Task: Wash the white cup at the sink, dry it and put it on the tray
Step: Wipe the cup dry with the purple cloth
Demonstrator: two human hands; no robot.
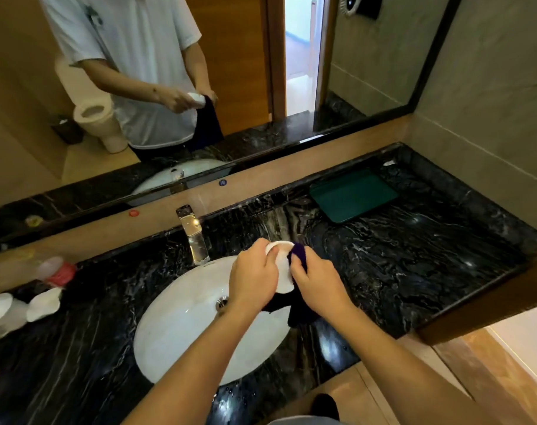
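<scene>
My left hand (253, 276) grips the white cup (283, 268) above the right rim of the white oval sink (181, 326). The cup lies tilted, its mouth facing away from me. My right hand (318, 282) holds a dark purple cloth (299, 256) pressed against the cup's right side, and the rest of the cloth hangs down below both hands. The dark green tray (353, 194) lies on the black marble counter at the back right, well apart from my hands, with nothing on it.
A chrome faucet (195, 237) stands behind the sink, with no water running. At the far left sit white dishes (43, 303) and a pink-and-clear container (58, 271). A wall mirror (199, 87) runs along the back. The wet counter (414, 271) ends at the right wall.
</scene>
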